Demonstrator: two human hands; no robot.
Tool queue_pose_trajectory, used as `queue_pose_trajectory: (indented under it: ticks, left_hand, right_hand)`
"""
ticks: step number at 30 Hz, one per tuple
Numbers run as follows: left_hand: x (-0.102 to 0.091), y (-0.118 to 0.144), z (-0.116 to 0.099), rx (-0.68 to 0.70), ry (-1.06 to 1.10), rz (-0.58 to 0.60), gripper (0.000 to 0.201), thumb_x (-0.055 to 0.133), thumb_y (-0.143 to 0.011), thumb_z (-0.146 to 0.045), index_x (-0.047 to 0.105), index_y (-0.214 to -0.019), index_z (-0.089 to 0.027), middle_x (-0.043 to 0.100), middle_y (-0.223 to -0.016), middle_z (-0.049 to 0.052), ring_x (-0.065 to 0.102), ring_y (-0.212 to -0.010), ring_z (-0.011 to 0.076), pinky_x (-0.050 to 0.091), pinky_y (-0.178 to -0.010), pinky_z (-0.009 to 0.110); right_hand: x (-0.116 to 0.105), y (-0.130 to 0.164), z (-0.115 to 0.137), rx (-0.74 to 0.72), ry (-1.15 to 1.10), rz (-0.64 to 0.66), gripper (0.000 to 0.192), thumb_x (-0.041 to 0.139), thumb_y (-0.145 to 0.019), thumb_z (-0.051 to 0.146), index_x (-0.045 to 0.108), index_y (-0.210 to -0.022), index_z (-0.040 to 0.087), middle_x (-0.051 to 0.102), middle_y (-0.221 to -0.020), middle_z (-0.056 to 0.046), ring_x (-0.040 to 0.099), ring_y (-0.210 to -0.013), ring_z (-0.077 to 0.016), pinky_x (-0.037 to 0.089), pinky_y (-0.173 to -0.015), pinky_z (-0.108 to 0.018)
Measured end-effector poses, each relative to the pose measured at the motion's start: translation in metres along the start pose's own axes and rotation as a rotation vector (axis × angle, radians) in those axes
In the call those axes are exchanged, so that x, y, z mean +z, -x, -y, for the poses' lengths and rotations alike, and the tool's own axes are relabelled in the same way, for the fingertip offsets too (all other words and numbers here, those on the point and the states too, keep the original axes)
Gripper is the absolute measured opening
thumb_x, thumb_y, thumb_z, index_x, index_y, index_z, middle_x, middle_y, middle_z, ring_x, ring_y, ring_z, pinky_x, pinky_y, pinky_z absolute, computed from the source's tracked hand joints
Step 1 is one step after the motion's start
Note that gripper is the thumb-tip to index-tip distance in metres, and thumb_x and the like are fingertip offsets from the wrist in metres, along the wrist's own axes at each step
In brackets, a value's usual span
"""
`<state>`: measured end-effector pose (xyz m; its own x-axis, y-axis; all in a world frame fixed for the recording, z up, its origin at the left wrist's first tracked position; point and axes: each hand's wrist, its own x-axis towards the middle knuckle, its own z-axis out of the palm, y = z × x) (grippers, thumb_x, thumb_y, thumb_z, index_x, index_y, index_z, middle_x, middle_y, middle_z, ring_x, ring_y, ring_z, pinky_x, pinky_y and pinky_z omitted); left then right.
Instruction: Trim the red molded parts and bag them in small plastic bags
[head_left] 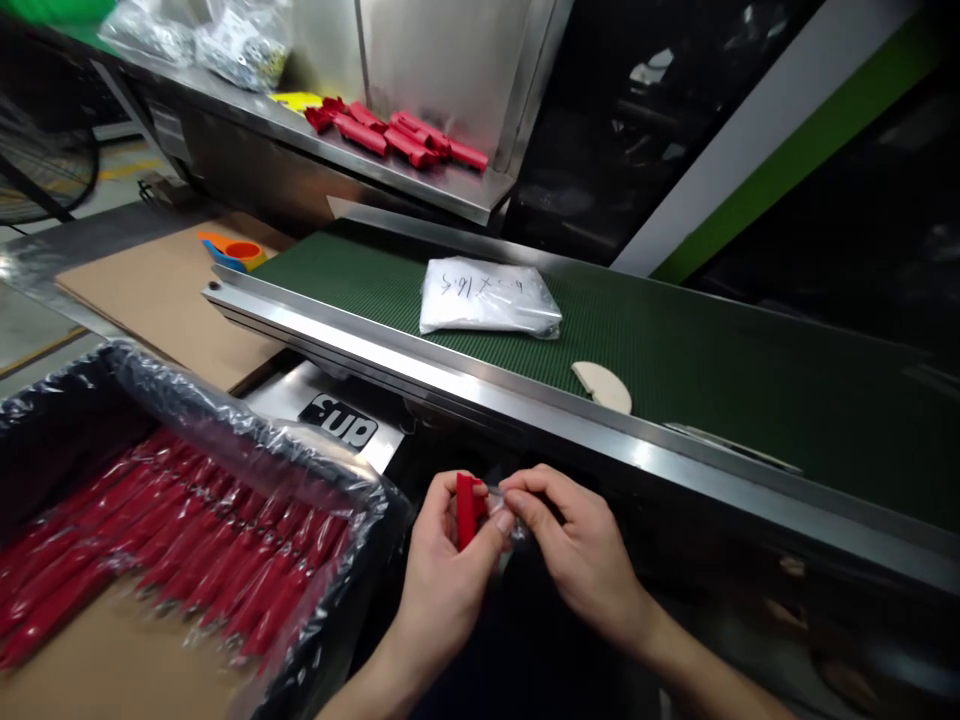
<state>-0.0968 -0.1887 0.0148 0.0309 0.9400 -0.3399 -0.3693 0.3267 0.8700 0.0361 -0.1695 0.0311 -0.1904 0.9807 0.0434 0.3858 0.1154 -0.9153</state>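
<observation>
— While the left hand (442, 570) pinches the red piece (469, 508) upright between its fingers, which step is this?
— Bagging, I judge: right hand (577, 545) fingertips grip a clear sleeve (501, 500) just beside it; next needs careful alignment

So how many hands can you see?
2. The left hand grips a red piece; the right hand pinches clear wrap beside it. No others show; a co-worker's could be out of frame.

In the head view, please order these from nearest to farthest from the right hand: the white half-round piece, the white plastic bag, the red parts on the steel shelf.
From the right hand:
1. White half-round piece, on the green belt just above the hand.
2. White plastic bag, farther up the belt, to the left.
3. Red parts, on the steel shelf at top left.
</observation>
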Motion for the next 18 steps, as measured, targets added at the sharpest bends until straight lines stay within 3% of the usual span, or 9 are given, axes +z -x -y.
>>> queue_pose_trajectory:
  ticks: [10, 15, 18]
  left_hand:
    - [0.006, -0.001, 0.002, 0.051, -0.143, 0.030, 0.023, 0.058, -0.090, -0.033, 0.038, -0.096, -0.023, 0.051, -0.079, -0.004, 0.046, -0.056, 0.0079, 0.040, -0.052, 0.021]
    - [-0.001, -0.004, 0.007, 0.210, -0.487, -0.089, 0.021, 0.062, -0.086, -0.023, 0.046, -0.100, -0.023, 0.056, -0.084, -0.002, 0.055, -0.074, 0.0113, 0.044, -0.071, 0.024]
    - [-0.007, -0.006, 0.012, 0.332, -0.683, -0.077, 0.029, 0.062, -0.085, -0.020, 0.048, -0.110, -0.025, 0.061, -0.092, 0.000, 0.059, -0.079, 0.0136, 0.044, -0.075, 0.026]
  right_hand:
    - [0.001, 0.008, -0.016, 0.034, 0.060, -0.263, 0.019, 0.049, -0.098, 0.035, 0.064, -0.094, 0.023, 0.064, -0.082, 0.000, 0.059, -0.071, -0.0135, 0.047, -0.063, -0.024]
    - [-0.012, 0.008, -0.021, -0.014, 0.106, -0.204, 0.016, 0.050, -0.097, 0.030, 0.064, -0.096, 0.023, 0.065, -0.086, -0.001, 0.061, -0.077, -0.0145, 0.048, -0.070, -0.026]
    - [-0.022, 0.008, -0.018, -0.137, 0.216, -0.219, 0.013, 0.050, -0.097, 0.025, 0.062, -0.100, 0.022, 0.061, -0.091, -0.003, 0.060, -0.082, -0.0151, 0.049, -0.075, -0.027]
